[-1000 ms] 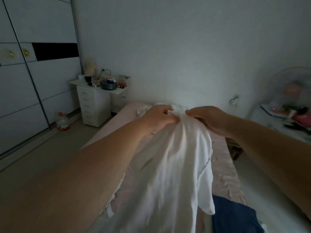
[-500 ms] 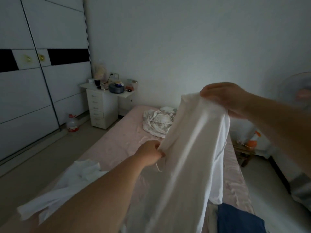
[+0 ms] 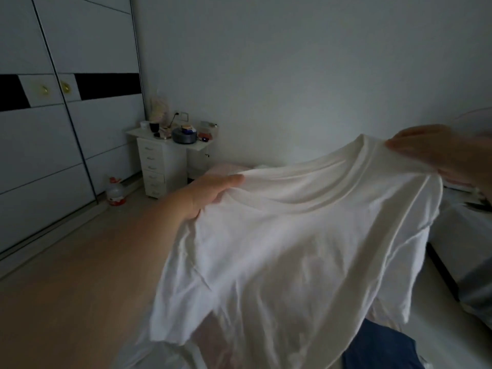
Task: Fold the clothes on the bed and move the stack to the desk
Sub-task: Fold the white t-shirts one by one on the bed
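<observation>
A white T-shirt (image 3: 292, 249) hangs spread out in front of me, its round neckline sagging between my hands. My left hand (image 3: 210, 193) grips the left shoulder of the shirt. My right hand (image 3: 436, 150), blurred, grips the right shoulder higher up. The shirt hides most of the pink bed (image 3: 226, 167), of which a strip shows behind it. A dark blue garment (image 3: 380, 347) lies at the bottom right. The white desk (image 3: 165, 153) with drawers stands by the far wall on the left.
The desk top carries a grey pot (image 3: 185, 135), cups and small items. A plastic bottle (image 3: 115, 194) stands on the floor by the white sliding wardrobe (image 3: 53, 145). Furniture with dark things on it stands at the right edge.
My hands have moved apart and spread the shirt flat by its shoulders; before, it hung bunched in a narrow drape. My left hand rose, my right hand went right.
</observation>
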